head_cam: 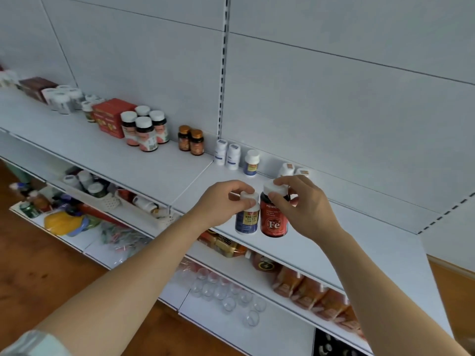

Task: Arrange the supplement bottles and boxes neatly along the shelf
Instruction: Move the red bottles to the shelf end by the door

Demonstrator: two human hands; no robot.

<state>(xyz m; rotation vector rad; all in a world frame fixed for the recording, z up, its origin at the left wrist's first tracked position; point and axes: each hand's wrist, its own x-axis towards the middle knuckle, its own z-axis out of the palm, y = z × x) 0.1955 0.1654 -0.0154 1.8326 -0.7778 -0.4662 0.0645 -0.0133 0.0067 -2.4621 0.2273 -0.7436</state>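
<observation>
red bottle (274, 217), blue-labelled bottle (247, 219), white shelf (128, 160)

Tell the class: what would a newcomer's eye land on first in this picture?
Probably the two hands at centre: the left hand grips a blue-labelled white bottle by its cap, the right hand a red bottle marked Fe, side by side above the shelf. Next, the row of bottles and a red box along the shelf's back.
</observation>
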